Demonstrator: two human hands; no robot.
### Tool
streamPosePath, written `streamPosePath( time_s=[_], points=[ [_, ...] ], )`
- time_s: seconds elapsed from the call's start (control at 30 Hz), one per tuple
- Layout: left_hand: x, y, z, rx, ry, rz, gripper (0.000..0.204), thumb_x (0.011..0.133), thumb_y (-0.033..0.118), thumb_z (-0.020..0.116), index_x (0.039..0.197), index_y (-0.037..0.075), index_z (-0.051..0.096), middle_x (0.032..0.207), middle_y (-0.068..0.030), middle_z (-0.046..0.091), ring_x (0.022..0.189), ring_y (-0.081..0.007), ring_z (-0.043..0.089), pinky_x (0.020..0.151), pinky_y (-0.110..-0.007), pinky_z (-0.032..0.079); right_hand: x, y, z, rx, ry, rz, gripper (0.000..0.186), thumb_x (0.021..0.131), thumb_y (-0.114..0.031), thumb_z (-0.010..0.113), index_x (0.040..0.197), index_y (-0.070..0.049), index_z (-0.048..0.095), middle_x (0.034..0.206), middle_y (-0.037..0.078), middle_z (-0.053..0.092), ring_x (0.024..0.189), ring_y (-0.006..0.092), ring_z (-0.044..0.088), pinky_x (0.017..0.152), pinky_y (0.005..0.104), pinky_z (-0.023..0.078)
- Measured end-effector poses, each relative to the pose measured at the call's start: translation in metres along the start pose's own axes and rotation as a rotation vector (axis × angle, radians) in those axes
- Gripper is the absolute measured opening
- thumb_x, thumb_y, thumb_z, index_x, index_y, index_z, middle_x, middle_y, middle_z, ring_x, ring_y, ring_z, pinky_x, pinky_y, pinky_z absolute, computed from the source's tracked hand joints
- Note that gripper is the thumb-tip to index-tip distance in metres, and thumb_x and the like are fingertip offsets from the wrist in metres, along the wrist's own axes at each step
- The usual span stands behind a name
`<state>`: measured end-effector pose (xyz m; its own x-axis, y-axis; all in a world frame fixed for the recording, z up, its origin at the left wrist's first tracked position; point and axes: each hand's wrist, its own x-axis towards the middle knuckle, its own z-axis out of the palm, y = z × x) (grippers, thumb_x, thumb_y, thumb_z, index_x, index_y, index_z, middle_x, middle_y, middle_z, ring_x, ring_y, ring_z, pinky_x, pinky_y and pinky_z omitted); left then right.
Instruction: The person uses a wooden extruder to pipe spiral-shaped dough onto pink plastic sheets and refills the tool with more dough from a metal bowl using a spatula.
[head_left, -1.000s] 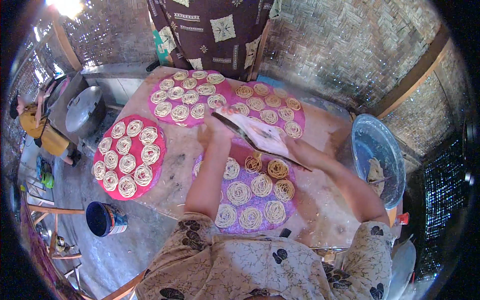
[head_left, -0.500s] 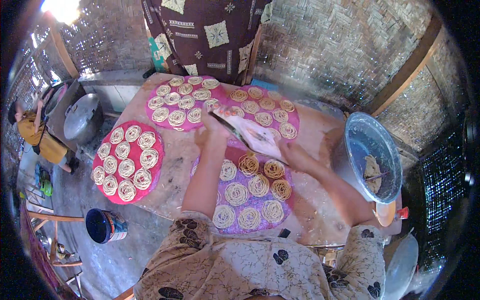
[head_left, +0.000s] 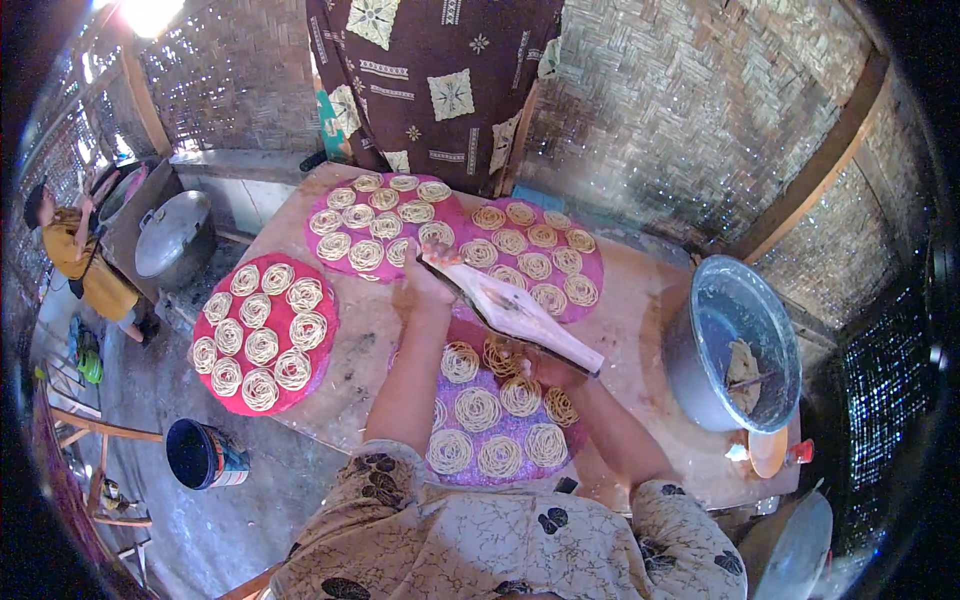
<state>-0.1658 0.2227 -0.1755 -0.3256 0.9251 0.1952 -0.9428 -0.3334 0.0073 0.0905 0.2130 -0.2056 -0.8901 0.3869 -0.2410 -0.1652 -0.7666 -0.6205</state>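
A long, flat, pale board with a dark edge [head_left: 525, 318] slants over the table, its lower end to the right. My left hand [head_left: 428, 282] is closed round its upper left end. Below its lower end is my right hand [head_left: 562, 374], close to a brownish coiled noodle nest [head_left: 503, 355]; the board hides most of its fingers, so its grip is unclear. Under my arms lies a round purple mat [head_left: 475, 380] bearing several pale nests and a few browner ones. A small reddish patch [head_left: 440, 255] shows at the board's upper end.
More nests cover a red mat [head_left: 322, 345] at left and two pink mats, the far left one [head_left: 375, 265] and far right one [head_left: 592, 308]. A large grey basin [head_left: 690, 350] holding dough stands right. A dark bucket [head_left: 225, 462] and a person [head_left: 70, 245] are at left.
My right hand has moved down, from the board's right edge to beneath its lower end. The board has shifted slightly right and down. My left hand still holds it.
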Motion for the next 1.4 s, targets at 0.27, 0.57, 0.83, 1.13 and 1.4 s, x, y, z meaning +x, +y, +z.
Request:
streamPosePath(
  time_s=[0.27,0.57,0.83,1.13,1.4],
  points=[
    [0.006,0.018,-0.001,-0.015,-0.051,0.075,0.041,0.089,0.047,0.040,0.061,0.017,0.045,0.049,0.0043,0.041,0.046,-0.0123,0.039,0.052,-0.030,0.038,-0.006,0.012,0.047,-1.128,0.218,0.242,0.050,0.094,-0.043,0.034,0.126,-0.007,0.045,0.096,0.017,0.062,0.075,0.0205,0.062,0.052,0.0298,0.049],
    [0.016,0.039,0.084,0.065,-0.322,-0.085,0.049,0.090,0.054,0.036,0.060,0.015,0.044,0.047,0.0024,0.039,0.043,-0.0133,0.036,0.051,-0.029,0.036,-0.037,-0.078,0.105,-0.523,0.086,0.218,0.068,0.090,-0.062,0.025,0.112,-0.004,0.052,0.078,0.011,0.062,0.050,0.0145,0.053,0.041,0.0257,0.042],
    [0.034,0.030,-0.002,0.195,0.155,0.075,0.052,0.088,0.058,0.032,0.060,0.015,0.041,0.051,0.0019,0.037,0.049,-0.0140,0.038,0.053,-0.030,0.036,0.023,-0.079,0.079,-1.179,0.404,0.191,0.071,0.087,-0.066,0.027,0.069,-0.003,0.054,0.052,0.006,0.049,0.039,0.0149,0.047,0.033,0.0296,0.037],
    [0.021,0.048,0.025,0.175,0.219,0.119,0.047,0.091,0.049,0.028,0.059,0.016,0.039,0.049,0.0040,0.035,0.047,-0.0120,0.035,0.050,-0.029,0.034,0.027,-0.086,0.097,-1.441,0.486,0.185,0.075,0.089,-0.063,0.019,0.073,0.001,0.057,0.058,0.009,0.053,0.043,0.0151,0.050,0.038,0.0309,0.041],
    [0.030,0.050,0.042,0.114,0.245,0.159,0.044,0.090,0.047,0.029,0.059,0.016,0.037,0.049,0.0042,0.031,0.043,-0.0113,0.030,0.047,-0.028,0.030,0.029,-0.094,0.118,-1.593,0.462,0.060,0.076,0.090,-0.060,0.019,0.076,0.006,0.055,0.063,0.018,0.056,0.048,0.0268,0.057,0.046,0.0386,0.047]
  ],
)
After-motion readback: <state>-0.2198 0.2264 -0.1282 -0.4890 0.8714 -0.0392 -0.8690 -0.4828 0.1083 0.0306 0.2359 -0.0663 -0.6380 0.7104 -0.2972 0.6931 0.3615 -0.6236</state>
